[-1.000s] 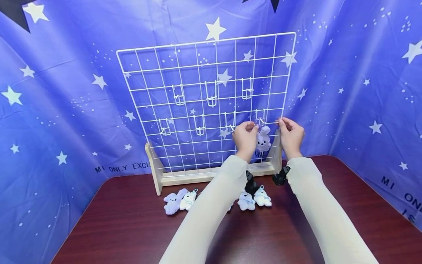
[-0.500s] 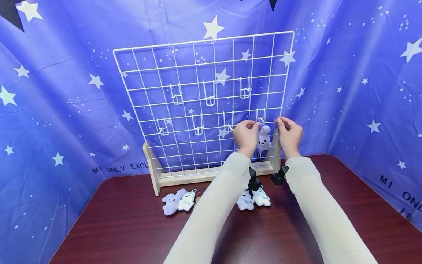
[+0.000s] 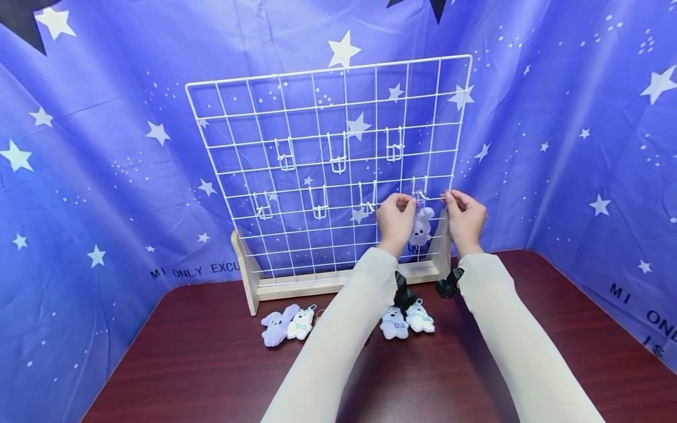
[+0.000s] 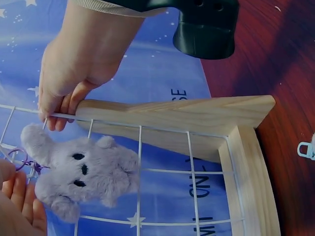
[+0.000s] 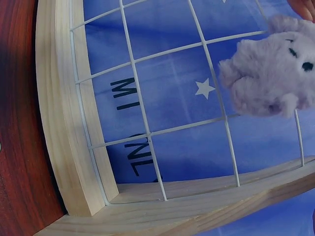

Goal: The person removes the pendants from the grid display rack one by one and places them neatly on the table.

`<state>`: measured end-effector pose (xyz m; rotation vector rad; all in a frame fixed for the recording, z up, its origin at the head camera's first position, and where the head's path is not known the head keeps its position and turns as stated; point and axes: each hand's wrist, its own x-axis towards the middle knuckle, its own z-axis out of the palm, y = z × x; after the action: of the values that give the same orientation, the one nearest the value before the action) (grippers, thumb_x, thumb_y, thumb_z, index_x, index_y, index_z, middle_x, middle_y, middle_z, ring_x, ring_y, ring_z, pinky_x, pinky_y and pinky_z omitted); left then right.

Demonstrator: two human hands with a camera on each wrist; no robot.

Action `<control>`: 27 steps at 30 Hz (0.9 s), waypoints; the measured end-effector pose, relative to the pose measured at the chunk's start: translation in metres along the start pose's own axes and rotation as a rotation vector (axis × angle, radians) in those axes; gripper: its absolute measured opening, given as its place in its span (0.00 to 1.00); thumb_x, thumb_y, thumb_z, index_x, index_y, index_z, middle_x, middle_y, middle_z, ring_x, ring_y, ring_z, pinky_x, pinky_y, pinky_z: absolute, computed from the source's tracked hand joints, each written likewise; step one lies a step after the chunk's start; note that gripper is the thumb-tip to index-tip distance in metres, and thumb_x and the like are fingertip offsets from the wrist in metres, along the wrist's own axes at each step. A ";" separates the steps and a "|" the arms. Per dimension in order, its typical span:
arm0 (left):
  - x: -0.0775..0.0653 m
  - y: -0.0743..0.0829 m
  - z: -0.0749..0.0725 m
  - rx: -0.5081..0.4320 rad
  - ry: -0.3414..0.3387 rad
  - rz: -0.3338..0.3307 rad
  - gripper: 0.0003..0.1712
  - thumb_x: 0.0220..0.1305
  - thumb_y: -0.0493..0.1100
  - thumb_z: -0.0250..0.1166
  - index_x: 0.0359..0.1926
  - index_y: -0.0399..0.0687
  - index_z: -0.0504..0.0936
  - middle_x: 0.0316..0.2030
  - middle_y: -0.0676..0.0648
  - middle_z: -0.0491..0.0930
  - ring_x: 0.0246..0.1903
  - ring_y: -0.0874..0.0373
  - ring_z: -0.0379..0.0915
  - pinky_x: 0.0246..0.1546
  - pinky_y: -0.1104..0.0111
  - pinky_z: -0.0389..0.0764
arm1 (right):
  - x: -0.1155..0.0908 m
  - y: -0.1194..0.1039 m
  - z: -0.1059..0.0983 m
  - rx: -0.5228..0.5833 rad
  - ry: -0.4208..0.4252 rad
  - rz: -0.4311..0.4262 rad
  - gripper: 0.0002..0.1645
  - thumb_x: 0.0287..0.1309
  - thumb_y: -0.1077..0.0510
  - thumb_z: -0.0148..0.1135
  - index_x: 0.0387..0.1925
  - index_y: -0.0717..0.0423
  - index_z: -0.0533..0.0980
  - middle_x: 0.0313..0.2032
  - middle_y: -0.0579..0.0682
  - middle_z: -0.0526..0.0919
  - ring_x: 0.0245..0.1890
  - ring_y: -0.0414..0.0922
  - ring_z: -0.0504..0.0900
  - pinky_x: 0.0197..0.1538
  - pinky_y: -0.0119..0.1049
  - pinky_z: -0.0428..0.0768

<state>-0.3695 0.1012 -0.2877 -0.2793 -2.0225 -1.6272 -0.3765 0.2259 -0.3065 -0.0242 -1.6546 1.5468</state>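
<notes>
A lilac plush bunny keychain (image 3: 421, 228) hangs in front of the white wire grid panel (image 3: 330, 110), at the lowest hook on the right. My left hand (image 3: 396, 224) pinches its purple ring (image 4: 29, 163), thumb and fingertips close beside the hook. With thumb and fingers, my right hand (image 3: 466, 218) grips the grid's right edge wire, just above the wooden stand (image 3: 304, 286). From the left wrist, the plush (image 4: 91, 169) shows its face and both ears. In the right wrist view the plush (image 5: 268, 73) is cut off by the frame's edge.
Several white hooks (image 3: 338, 163) sit in two rows on the grid. On the dark red table (image 3: 211, 376) lie a lilac plush (image 3: 275, 329), a white plush (image 3: 300, 324), and two pale plushes (image 3: 394, 323) at the right. My left sleeve (image 3: 338, 335) covers others partly.
The plush bunny has tilted and shifted slightly lower at the hook while my left fingers stay at its ring. My right hand keeps its hold on the grid's edge.
</notes>
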 end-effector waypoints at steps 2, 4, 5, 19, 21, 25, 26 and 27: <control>0.000 0.000 0.000 -0.008 -0.016 0.014 0.04 0.59 0.37 0.65 0.32 0.40 0.82 0.28 0.46 0.83 0.26 0.62 0.76 0.30 0.79 0.72 | 0.003 0.009 0.000 0.005 0.006 -0.004 0.14 0.59 0.64 0.61 0.43 0.71 0.79 0.38 0.61 0.84 0.26 0.25 0.79 0.37 0.17 0.75; -0.001 0.001 -0.001 -0.013 -0.025 0.028 0.04 0.60 0.37 0.64 0.32 0.39 0.81 0.29 0.45 0.84 0.27 0.61 0.77 0.31 0.79 0.73 | 0.006 0.016 0.001 -0.001 0.017 -0.005 0.14 0.59 0.62 0.62 0.43 0.70 0.80 0.35 0.53 0.86 0.26 0.24 0.79 0.37 0.16 0.75; -0.001 0.001 -0.001 -0.017 -0.026 0.034 0.04 0.60 0.37 0.64 0.33 0.39 0.81 0.30 0.45 0.84 0.28 0.60 0.78 0.31 0.79 0.74 | 0.006 0.018 0.001 -0.007 0.023 -0.010 0.14 0.59 0.61 0.62 0.43 0.69 0.80 0.34 0.50 0.86 0.26 0.24 0.79 0.37 0.17 0.75; -0.008 0.013 -0.016 -0.092 -0.065 0.012 0.05 0.61 0.36 0.63 0.33 0.37 0.80 0.29 0.44 0.85 0.24 0.68 0.73 0.27 0.78 0.71 | 0.008 0.019 0.000 0.001 0.032 -0.011 0.14 0.59 0.61 0.62 0.43 0.68 0.80 0.29 0.39 0.85 0.27 0.24 0.79 0.38 0.17 0.75; -0.009 0.014 -0.020 -0.094 -0.071 0.012 0.05 0.61 0.36 0.63 0.33 0.37 0.80 0.30 0.44 0.86 0.24 0.69 0.72 0.26 0.79 0.70 | 0.008 0.019 0.000 0.002 0.027 -0.008 0.14 0.59 0.61 0.62 0.43 0.68 0.81 0.31 0.42 0.86 0.27 0.25 0.79 0.38 0.17 0.75; -0.012 0.018 -0.028 -0.105 -0.081 -0.005 0.04 0.61 0.36 0.63 0.33 0.37 0.80 0.30 0.45 0.86 0.23 0.70 0.70 0.26 0.79 0.69 | 0.006 0.016 0.000 -0.009 0.019 -0.001 0.14 0.59 0.60 0.62 0.43 0.67 0.81 0.34 0.48 0.87 0.27 0.25 0.80 0.38 0.17 0.75; -0.013 0.018 -0.030 -0.109 -0.087 -0.012 0.04 0.61 0.36 0.63 0.33 0.37 0.80 0.30 0.45 0.86 0.24 0.71 0.70 0.26 0.79 0.68 | 0.006 0.016 0.000 -0.015 0.020 -0.002 0.14 0.59 0.60 0.62 0.43 0.67 0.81 0.34 0.49 0.87 0.27 0.26 0.80 0.38 0.17 0.75; -0.014 0.019 -0.032 -0.110 -0.091 -0.015 0.04 0.61 0.36 0.63 0.33 0.37 0.80 0.30 0.45 0.86 0.23 0.71 0.70 0.25 0.79 0.68 | 0.005 0.015 0.000 -0.016 0.022 -0.004 0.15 0.59 0.60 0.62 0.43 0.67 0.81 0.35 0.50 0.86 0.27 0.26 0.80 0.38 0.17 0.75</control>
<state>-0.3408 0.0779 -0.2746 -0.3852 -2.0085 -1.7678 -0.3875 0.2323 -0.3162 -0.0467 -1.6490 1.5249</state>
